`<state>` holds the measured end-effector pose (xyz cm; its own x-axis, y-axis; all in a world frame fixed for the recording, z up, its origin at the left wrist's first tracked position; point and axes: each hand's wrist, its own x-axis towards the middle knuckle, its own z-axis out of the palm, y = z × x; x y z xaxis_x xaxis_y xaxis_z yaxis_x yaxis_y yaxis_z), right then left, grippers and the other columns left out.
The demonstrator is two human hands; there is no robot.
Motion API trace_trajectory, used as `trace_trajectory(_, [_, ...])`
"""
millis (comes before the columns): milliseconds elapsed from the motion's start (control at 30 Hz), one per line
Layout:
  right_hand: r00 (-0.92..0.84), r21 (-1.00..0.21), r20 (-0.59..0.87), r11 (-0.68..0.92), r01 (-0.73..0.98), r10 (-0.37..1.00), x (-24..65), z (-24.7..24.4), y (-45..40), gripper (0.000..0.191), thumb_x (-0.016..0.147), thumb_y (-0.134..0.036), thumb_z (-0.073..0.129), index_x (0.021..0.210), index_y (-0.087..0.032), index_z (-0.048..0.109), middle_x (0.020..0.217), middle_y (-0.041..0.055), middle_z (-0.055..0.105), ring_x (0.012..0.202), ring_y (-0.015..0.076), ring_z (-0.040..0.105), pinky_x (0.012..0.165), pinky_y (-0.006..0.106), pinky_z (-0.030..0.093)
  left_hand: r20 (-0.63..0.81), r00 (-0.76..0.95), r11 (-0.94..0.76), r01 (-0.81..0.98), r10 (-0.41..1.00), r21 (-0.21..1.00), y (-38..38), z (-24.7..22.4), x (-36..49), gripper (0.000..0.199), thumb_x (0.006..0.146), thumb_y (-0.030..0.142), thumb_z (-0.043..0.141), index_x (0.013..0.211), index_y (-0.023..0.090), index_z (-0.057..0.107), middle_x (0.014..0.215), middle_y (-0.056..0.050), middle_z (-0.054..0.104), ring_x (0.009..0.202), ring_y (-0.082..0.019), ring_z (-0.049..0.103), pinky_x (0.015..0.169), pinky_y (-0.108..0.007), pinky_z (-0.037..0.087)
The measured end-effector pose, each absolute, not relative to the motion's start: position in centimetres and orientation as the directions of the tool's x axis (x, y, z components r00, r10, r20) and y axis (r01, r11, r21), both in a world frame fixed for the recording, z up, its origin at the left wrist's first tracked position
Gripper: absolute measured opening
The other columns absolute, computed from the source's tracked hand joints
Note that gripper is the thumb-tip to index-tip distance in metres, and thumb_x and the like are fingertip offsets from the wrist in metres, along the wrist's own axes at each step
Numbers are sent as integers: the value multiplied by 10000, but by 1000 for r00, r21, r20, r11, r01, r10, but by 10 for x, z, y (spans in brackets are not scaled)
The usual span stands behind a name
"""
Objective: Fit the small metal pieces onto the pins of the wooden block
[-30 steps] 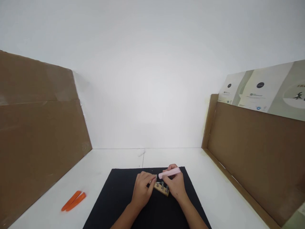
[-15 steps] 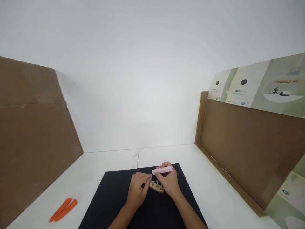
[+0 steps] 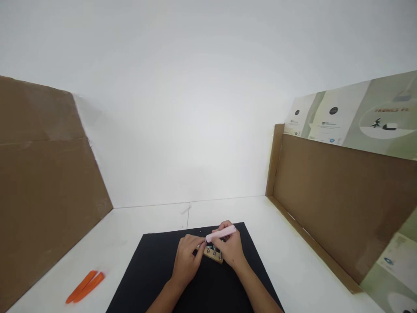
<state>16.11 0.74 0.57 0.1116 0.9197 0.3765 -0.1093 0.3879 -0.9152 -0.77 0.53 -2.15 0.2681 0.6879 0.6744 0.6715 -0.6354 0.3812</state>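
Observation:
A light pink bar-shaped tool point(image 3: 221, 233), its exact kind unclear, is gripped between the thumb and fingers of my right hand point(image 3: 232, 248). Its left end meets the far side of a small wooden block point(image 3: 213, 254) close to my left fingertips. Several metal screws or bolts point(image 3: 214, 253) stand in the block in a row. My left hand point(image 3: 189, 255) is closed, with thumb and fingers pinched around the block's left end. Fingers partly hide that end and whatever small metal piece is there. The block lies slanted over a black mat point(image 3: 156, 265).
Two orange flat strips point(image 3: 85, 287) lie side by side on the white table point(image 3: 107, 252) at the left. Brown cardboard panels stand at the left point(image 3: 48, 182) and right point(image 3: 332, 195). A white wall point(image 3: 182, 121) rises behind the mat.
The pink tool's left end has dipped slightly and shifted left, so the tool slants more. The left hand stays in nearly the same place. The whole view has shifted a little.

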Motion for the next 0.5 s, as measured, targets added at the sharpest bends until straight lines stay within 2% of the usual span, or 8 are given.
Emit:
trace_trajectory(233, [156,-908,409,418,-31,899,163,4,9,222,667,-145,694,808,-205,533,824,57,718,789,227,682,735,324,525,698,271,-658,655,663,371,7,-24,-8,153,928,232,534,927,218,686,886,-44,716,834,-209,621,751,-352,435])
trace_trajectory(367, [151,-908,414,418,7,898,163,4,8,226,648,-123,689,791,-204,535,777,40,703,740,215,671,687,306,519,693,275,-658,655,666,373,7,-25,-9,155,930,228,537,963,216,689,888,-44,715,831,-209,615,739,-354,426])
trace_trajectory(500, [116,-911,403,410,-50,908,161,4,6,264,619,-97,684,776,-211,506,727,5,676,659,173,624,621,270,488,698,270,-656,659,663,368,8,-25,-9,169,930,225,539,999,221,693,883,-44,715,827,-207,615,739,-355,424])
